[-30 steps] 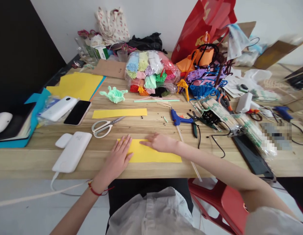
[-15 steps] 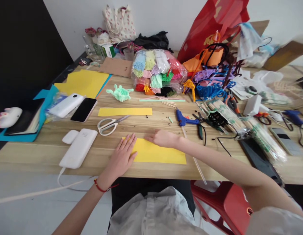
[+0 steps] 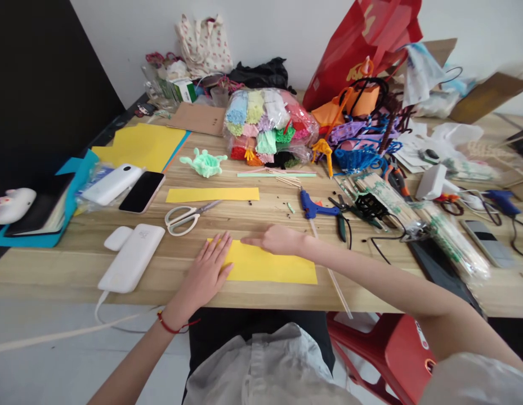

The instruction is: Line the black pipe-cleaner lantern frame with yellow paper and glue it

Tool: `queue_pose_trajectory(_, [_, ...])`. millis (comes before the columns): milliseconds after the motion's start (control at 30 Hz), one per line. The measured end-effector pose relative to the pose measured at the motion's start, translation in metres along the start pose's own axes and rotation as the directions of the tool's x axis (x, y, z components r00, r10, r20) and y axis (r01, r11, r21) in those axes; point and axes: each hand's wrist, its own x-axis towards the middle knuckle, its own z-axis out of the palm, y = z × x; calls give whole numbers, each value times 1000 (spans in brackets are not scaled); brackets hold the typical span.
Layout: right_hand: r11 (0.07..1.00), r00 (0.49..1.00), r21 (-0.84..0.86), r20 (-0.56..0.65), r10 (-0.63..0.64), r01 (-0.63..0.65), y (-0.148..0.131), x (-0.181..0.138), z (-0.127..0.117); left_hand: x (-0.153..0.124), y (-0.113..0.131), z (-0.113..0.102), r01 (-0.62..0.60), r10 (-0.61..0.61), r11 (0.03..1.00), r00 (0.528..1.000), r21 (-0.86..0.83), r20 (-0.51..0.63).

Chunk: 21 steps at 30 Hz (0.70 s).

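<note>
A folded yellow paper sheet [image 3: 269, 267] lies near the front edge of the wooden table [image 3: 67, 264]. My left hand [image 3: 204, 273] rests flat on its left end, fingers spread. My right hand [image 3: 276, 239] presses along the sheet's top edge, fingers stretched out to the left. Beyond the sheet lie white-handled scissors [image 3: 186, 215] and a narrow yellow paper strip [image 3: 213, 194].
A white power bank [image 3: 132, 257] and small white case [image 3: 117, 238] sit at left, a phone [image 3: 142, 191] behind them. A blue glue gun [image 3: 314, 206], pliers, bundled sticks [image 3: 388, 202], a bag of coloured pipe cleaners [image 3: 267, 124] and a red bag [image 3: 362, 50] crowd the back and right.
My right hand's fingers have slid a little to the left along the top edge of the yellow sheet. The left hand stays flat on the sheet.
</note>
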Motion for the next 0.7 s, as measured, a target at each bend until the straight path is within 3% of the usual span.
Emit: queue_pose_trajectory(700, [997, 996, -55, 71, 50, -47, 12, -71, 17, 0, -2, 1, -10, 10, 1000, 1000, 2, -13])
